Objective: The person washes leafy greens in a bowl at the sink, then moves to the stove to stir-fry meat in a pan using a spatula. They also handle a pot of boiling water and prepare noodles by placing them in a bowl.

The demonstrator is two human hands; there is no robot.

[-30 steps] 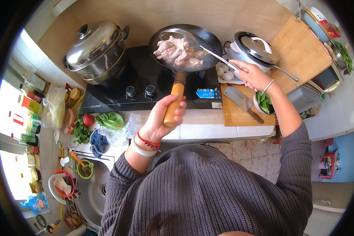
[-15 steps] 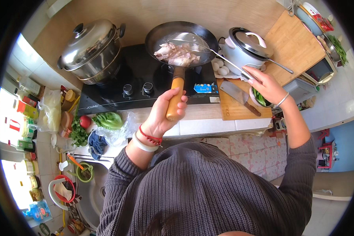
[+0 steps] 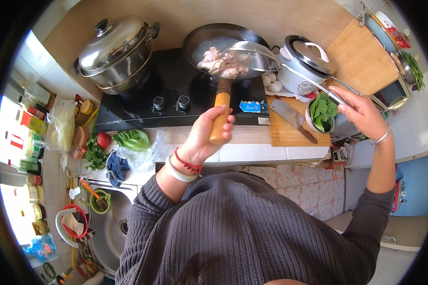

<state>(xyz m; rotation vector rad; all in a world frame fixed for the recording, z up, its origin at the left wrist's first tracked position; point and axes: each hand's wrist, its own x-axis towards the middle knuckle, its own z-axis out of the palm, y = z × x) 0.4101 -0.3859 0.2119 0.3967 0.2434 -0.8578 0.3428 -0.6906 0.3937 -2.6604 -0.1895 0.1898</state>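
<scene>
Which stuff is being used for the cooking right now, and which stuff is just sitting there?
In use:
left hand gripping the black wok's wooden handle
right hand holding the long metal strainer ladle
pale meat pieces

Just sitting there:
lidded steel steamer pot
cleaver
bowl of green leaves
white eggs

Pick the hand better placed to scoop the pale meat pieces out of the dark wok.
Right hand: it holds the long-handled metal strainer over the meat pieces. Left hand grips the wooden wok handle.
</scene>
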